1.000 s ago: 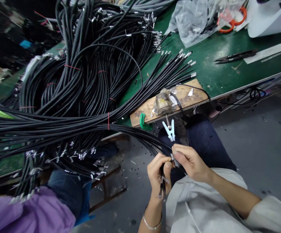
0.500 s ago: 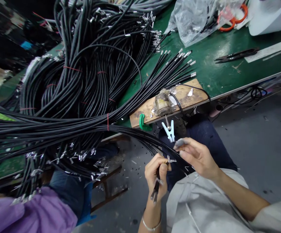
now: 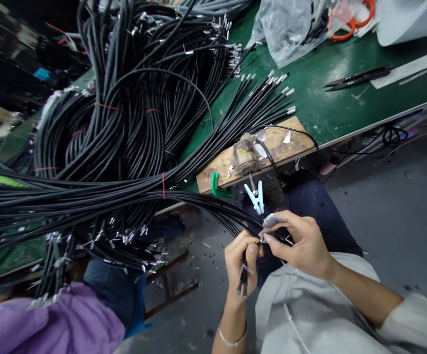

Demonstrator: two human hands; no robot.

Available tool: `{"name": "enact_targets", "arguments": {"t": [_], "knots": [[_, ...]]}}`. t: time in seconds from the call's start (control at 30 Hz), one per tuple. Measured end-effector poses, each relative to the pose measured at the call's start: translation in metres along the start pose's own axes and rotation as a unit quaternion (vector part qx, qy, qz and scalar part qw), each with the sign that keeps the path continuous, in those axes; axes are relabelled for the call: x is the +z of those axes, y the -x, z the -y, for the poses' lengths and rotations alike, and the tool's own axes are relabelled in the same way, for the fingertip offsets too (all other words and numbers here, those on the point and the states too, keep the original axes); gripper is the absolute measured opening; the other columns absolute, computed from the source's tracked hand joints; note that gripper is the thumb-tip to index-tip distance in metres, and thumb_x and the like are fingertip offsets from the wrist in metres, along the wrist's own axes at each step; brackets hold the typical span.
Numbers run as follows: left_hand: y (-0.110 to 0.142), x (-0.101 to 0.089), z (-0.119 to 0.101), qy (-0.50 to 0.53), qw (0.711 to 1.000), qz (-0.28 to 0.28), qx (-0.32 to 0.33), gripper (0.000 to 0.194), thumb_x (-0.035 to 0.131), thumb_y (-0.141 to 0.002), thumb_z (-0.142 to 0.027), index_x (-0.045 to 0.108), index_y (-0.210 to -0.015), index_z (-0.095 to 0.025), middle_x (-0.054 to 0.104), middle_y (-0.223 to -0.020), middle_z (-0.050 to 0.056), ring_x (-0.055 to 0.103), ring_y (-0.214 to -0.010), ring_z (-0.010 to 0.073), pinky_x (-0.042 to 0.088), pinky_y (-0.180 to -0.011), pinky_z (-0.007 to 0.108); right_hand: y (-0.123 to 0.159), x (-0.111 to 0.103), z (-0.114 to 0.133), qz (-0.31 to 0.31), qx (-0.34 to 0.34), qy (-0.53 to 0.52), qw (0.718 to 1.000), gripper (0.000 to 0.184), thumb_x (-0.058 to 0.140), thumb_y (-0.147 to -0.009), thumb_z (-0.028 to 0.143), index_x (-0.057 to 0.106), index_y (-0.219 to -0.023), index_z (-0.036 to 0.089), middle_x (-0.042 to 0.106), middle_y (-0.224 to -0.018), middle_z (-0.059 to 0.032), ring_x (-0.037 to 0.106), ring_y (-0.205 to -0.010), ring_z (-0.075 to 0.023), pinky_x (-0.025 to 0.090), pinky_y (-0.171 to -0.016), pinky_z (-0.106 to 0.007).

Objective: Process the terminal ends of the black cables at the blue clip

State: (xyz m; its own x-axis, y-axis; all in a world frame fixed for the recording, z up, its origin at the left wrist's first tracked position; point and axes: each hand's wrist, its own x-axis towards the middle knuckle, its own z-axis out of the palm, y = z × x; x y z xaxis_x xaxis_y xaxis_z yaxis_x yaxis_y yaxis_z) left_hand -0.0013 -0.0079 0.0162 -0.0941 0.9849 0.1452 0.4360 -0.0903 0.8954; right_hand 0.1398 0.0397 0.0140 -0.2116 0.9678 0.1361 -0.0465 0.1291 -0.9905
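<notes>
My left hand (image 3: 241, 258) is closed round several black cables, with two dark ends poking out below the fist. A silvery stripped cable end (image 3: 261, 238) sticks out at its thumb and forefinger. There the thumb and forefinger of my right hand (image 3: 302, 243) pinch it, and a grey cover (image 3: 270, 220) wraps the forefinger tip. Other cables of the bundle (image 3: 213, 202) run from the table to my lap and pass behind both hands. Just above them, a light blue clothespin (image 3: 257, 200) hangs on the metal shaft of a tape-wrapped motor (image 3: 245, 156).
The motor sits on a wooden board (image 3: 285, 146) by a green clamp (image 3: 217, 184). A big heap of black cables (image 3: 136, 132) covers the left of the green table (image 3: 324, 115). Thread snips (image 3: 359, 78), orange-handled scissors (image 3: 361, 22) and a plastic bag (image 3: 285, 34) lie at right. A person in purple (image 3: 62, 319) is at left.
My right hand drew away from the cable end, its fingers parting, and has come back to pinch there again. My left hand dipped left and returned, still holding the cables. The view shifted slightly.
</notes>
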Motion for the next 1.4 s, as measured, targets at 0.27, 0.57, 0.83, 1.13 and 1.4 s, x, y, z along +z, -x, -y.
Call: {"name": "enact_targets", "arguments": {"t": [0.27, 0.57, 0.83, 1.13, 1.4], "knots": [[0.001, -0.001, 0.003, 0.035, 0.999, -0.031, -0.023, 0.043, 0.041, -0.097, -0.033, 0.045, -0.057, -0.017, 0.041, -0.056, -0.002, 0.040, -0.052, 0.0103, 0.030, -0.051, 0.024, 0.005, -0.002, -0.002, -0.011, -0.041, 0.041, 0.998, 0.030, 0.064, -0.075, 0.006, 0.060, -0.100, 0.021, 0.071, -0.083, -0.0007, 0.071, -0.072, -0.0148, 0.058, -0.070, -0.025], [-0.001, -0.001, 0.003, 0.044, 0.998, -0.027, -0.030, 0.044, 0.041, -0.097, -0.032, 0.043, -0.056, -0.017, 0.039, -0.056, -0.002, 0.040, -0.053, 0.0105, 0.029, -0.052, 0.025, 0.009, -0.003, -0.003, 0.029, -0.279, 0.151, 0.948, 0.048, 0.060, -0.078, 0.000, 0.053, -0.124, 0.013, 0.071, -0.105, -0.0132, 0.065, -0.105, -0.0238, 0.054, -0.088, -0.040], [-0.003, 0.001, 0.002, 0.023, 1.000, -0.016, -0.009, 0.040, 0.044, -0.096, -0.029, 0.048, -0.058, -0.016, 0.045, -0.058, -0.002, 0.042, -0.053, 0.0099, 0.031, -0.052, 0.023, -0.001, -0.011, 0.005, 0.061, -0.024, 0.038, 0.997, 0.008, 0.064, -0.081, 0.016, 0.069, -0.088, 0.015, 0.066, -0.074, -0.0020, 0.061, -0.067, -0.0126, 0.051, -0.062, -0.024], [-0.001, 0.002, 0.008, 0.018, 1.000, -0.014, 0.016, 0.035, 0.045, -0.095, -0.030, 0.053, -0.064, -0.016, 0.047, -0.059, -0.002, 0.044, -0.053, 0.0101, 0.033, -0.052, 0.023, -0.014, -0.016, 0.001, 0.125, -0.047, 0.102, 0.986, 0.012, 0.062, -0.069, 0.005, 0.069, -0.065, 0.013, 0.061, -0.057, 0.0006, 0.052, -0.052, -0.0095, 0.040, -0.053, -0.023], [-0.003, 0.002, 0.007, 0.029, 0.999, -0.028, 0.009, 0.038, 0.043, -0.097, -0.030, 0.049, -0.062, -0.016, 0.044, -0.059, -0.003, 0.042, -0.053, 0.0096, 0.030, -0.052, 0.023, -0.002, -0.015, -0.014, 0.083, -0.042, 0.051, 0.994, 0.010, 0.060, -0.084, 0.014, 0.068, -0.088, 0.013, 0.063, -0.074, -0.0037, 0.055, -0.066, -0.0128, 0.045, -0.062, -0.025]]}}
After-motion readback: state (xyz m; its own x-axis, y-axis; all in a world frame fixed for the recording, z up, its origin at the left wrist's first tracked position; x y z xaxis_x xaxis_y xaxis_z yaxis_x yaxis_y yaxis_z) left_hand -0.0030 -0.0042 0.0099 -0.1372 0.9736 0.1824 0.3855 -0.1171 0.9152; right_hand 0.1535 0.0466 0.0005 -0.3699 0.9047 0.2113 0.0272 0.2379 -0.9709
